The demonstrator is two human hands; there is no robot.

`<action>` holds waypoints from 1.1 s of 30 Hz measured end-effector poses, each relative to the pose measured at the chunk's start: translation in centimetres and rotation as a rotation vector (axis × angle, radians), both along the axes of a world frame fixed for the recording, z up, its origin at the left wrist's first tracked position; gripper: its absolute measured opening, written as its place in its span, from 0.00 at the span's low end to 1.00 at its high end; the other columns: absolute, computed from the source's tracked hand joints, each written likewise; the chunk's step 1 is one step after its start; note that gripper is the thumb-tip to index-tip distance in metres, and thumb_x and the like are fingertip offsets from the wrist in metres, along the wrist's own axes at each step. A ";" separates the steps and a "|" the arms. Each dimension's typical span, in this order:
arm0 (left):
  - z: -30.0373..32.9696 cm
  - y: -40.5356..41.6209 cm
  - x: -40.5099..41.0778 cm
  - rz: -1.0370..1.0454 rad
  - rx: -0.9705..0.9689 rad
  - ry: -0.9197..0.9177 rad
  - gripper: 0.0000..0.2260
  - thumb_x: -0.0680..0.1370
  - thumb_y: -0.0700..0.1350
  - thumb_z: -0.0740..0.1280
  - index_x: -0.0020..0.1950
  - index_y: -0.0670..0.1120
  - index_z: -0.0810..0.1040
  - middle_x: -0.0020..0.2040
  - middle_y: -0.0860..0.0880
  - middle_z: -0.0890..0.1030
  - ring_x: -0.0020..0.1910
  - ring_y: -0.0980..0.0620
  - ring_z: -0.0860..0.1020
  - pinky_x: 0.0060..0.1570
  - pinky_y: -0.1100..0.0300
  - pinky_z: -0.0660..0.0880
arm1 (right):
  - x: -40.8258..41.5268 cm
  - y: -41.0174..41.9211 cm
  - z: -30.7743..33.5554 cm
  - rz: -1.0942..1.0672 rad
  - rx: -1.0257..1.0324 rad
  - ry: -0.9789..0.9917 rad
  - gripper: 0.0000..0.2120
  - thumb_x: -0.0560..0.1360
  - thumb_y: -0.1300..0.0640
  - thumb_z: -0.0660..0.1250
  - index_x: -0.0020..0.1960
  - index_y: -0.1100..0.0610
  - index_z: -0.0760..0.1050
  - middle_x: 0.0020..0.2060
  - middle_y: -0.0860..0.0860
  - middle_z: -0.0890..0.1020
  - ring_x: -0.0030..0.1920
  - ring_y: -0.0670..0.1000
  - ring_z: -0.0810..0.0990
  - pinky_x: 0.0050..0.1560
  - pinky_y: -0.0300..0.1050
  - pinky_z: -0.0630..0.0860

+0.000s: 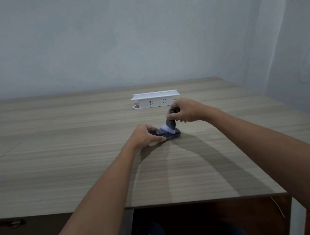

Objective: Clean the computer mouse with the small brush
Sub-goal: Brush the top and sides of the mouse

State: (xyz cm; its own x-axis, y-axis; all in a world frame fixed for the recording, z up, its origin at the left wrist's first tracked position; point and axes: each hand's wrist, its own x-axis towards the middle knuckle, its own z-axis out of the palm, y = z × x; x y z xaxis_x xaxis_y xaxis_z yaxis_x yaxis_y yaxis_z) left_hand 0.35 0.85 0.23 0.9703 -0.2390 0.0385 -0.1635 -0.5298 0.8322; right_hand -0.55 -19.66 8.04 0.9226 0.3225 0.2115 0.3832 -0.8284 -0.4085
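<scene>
A dark computer mouse (172, 135) lies on the wooden table (80, 159), a little past its middle. My left hand (145, 135) grips the mouse at its left end and holds it down. My right hand (185, 110) pinches the dark handle of a small brush (170, 124), held nearly upright. The brush's white bristles touch the top of the mouse. The left part of the mouse is hidden under my fingers.
A white pop-up power socket box (155, 99) stands just behind my hands. A wall runs along the far edge of the table and along the right side. The table's front edge is near my lap.
</scene>
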 end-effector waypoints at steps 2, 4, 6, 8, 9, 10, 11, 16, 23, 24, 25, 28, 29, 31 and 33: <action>0.0 -0.1 -0.1 -0.002 -0.003 -0.006 0.18 0.67 0.44 0.82 0.56 0.44 0.86 0.52 0.43 0.88 0.52 0.45 0.85 0.58 0.42 0.80 | 0.1 -0.8 -0.3 -0.053 -0.068 -0.038 0.07 0.74 0.59 0.68 0.45 0.61 0.84 0.35 0.53 0.82 0.35 0.51 0.78 0.36 0.42 0.73; 0.0 -0.1 -0.1 -0.002 0.004 -0.013 0.16 0.67 0.44 0.82 0.53 0.45 0.86 0.51 0.43 0.88 0.49 0.47 0.84 0.57 0.43 0.80 | -0.1 -1.2 -0.4 -0.087 -0.076 -0.074 0.07 0.74 0.58 0.68 0.44 0.60 0.84 0.35 0.52 0.82 0.37 0.51 0.78 0.38 0.42 0.71; 0.0 -0.1 0.0 0.005 0.019 -0.023 0.18 0.67 0.45 0.82 0.54 0.44 0.86 0.51 0.43 0.88 0.48 0.48 0.84 0.56 0.46 0.81 | -0.2 -1.3 -0.7 -0.053 0.035 -0.029 0.08 0.75 0.56 0.69 0.45 0.60 0.83 0.34 0.53 0.82 0.33 0.50 0.78 0.34 0.43 0.75; 0.0 -0.2 0.0 0.012 0.026 -0.029 0.19 0.67 0.45 0.82 0.56 0.42 0.86 0.51 0.43 0.88 0.51 0.45 0.85 0.57 0.46 0.80 | -0.4 -1.7 -1.1 -0.060 0.072 -0.006 0.08 0.75 0.57 0.69 0.45 0.61 0.83 0.34 0.54 0.82 0.32 0.49 0.77 0.33 0.44 0.75; 0.0 -0.2 0.0 0.014 0.024 -0.030 0.20 0.67 0.45 0.82 0.56 0.42 0.86 0.51 0.42 0.88 0.52 0.44 0.85 0.57 0.45 0.80 | -0.2 -2.1 -1.4 -0.082 0.032 -0.012 0.08 0.75 0.58 0.69 0.46 0.61 0.84 0.36 0.55 0.83 0.34 0.50 0.77 0.36 0.43 0.74; 0.0 -0.3 -0.1 0.016 0.024 -0.031 0.20 0.67 0.45 0.82 0.56 0.41 0.86 0.51 0.42 0.88 0.53 0.43 0.85 0.58 0.45 0.81 | -0.2 -2.5 -1.6 -0.109 -0.014 -0.021 0.08 0.74 0.58 0.68 0.46 0.61 0.84 0.38 0.55 0.84 0.37 0.50 0.77 0.39 0.42 0.72; 0.0 -0.3 -0.1 0.018 0.027 -0.033 0.20 0.66 0.45 0.82 0.56 0.41 0.86 0.51 0.41 0.88 0.53 0.42 0.85 0.58 0.46 0.81 | -0.5 -2.6 -1.8 -0.135 -0.030 -0.046 0.08 0.74 0.59 0.68 0.46 0.61 0.84 0.40 0.54 0.84 0.38 0.50 0.77 0.40 0.40 0.70; 0.1 -0.4 -0.1 0.022 0.057 -0.054 0.18 0.66 0.47 0.83 0.53 0.44 0.87 0.50 0.42 0.88 0.43 0.51 0.82 0.47 0.55 0.79 | -0.7 -2.6 -2.0 -0.080 0.099 -0.047 0.07 0.74 0.56 0.69 0.44 0.60 0.83 0.35 0.53 0.81 0.32 0.48 0.77 0.35 0.46 0.74; 0.2 -0.5 -0.3 0.034 0.069 -0.060 0.18 0.66 0.47 0.83 0.54 0.43 0.87 0.50 0.42 0.88 0.43 0.51 0.81 0.47 0.54 0.79 | -0.9 -2.3 -1.9 -0.054 0.203 -0.001 0.07 0.75 0.57 0.69 0.45 0.60 0.83 0.32 0.49 0.79 0.29 0.47 0.76 0.32 0.40 0.75; 0.2 -0.5 -0.3 0.033 0.073 -0.062 0.18 0.66 0.47 0.82 0.54 0.43 0.87 0.49 0.42 0.88 0.43 0.51 0.81 0.48 0.54 0.80 | -0.8 -2.3 -1.9 -0.052 0.195 0.009 0.07 0.75 0.58 0.69 0.46 0.61 0.83 0.32 0.50 0.80 0.30 0.48 0.77 0.32 0.41 0.76; 0.3 -0.6 -0.3 0.031 0.074 -0.063 0.18 0.66 0.47 0.82 0.53 0.43 0.87 0.50 0.42 0.88 0.43 0.51 0.81 0.48 0.53 0.80 | -0.5 -2.4 -1.9 -0.067 0.140 0.006 0.07 0.75 0.58 0.68 0.46 0.61 0.83 0.34 0.51 0.80 0.32 0.49 0.77 0.33 0.42 0.76; 0.4 -0.7 -0.5 0.037 0.070 -0.057 0.18 0.66 0.46 0.83 0.53 0.42 0.87 0.50 0.42 0.88 0.44 0.50 0.82 0.53 0.49 0.81 | -0.5 -2.4 -1.4 -0.120 -0.020 -0.054 0.07 0.75 0.58 0.68 0.45 0.60 0.84 0.33 0.49 0.80 0.36 0.50 0.77 0.34 0.38 0.71; 0.4 -0.7 -0.5 0.040 0.075 -0.056 0.19 0.66 0.47 0.83 0.54 0.42 0.87 0.50 0.42 0.88 0.44 0.50 0.82 0.54 0.49 0.81 | -0.5 -2.3 -1.3 -0.095 0.052 -0.045 0.06 0.75 0.58 0.69 0.44 0.59 0.83 0.32 0.48 0.79 0.34 0.48 0.76 0.32 0.37 0.70; 0.4 -0.5 -0.5 0.045 0.085 -0.053 0.19 0.66 0.48 0.83 0.53 0.42 0.87 0.50 0.42 0.88 0.45 0.49 0.82 0.55 0.48 0.81 | -0.8 -1.6 -1.1 0.005 0.210 0.027 0.07 0.75 0.56 0.70 0.45 0.59 0.83 0.31 0.49 0.79 0.29 0.45 0.75 0.30 0.37 0.73; 0.6 -0.5 -0.6 0.041 0.094 -0.057 0.19 0.65 0.48 0.83 0.52 0.41 0.87 0.50 0.41 0.88 0.46 0.48 0.83 0.55 0.47 0.80 | -0.7 -1.3 -1.2 0.037 0.191 0.071 0.07 0.76 0.56 0.70 0.46 0.60 0.83 0.32 0.52 0.80 0.28 0.46 0.76 0.30 0.38 0.75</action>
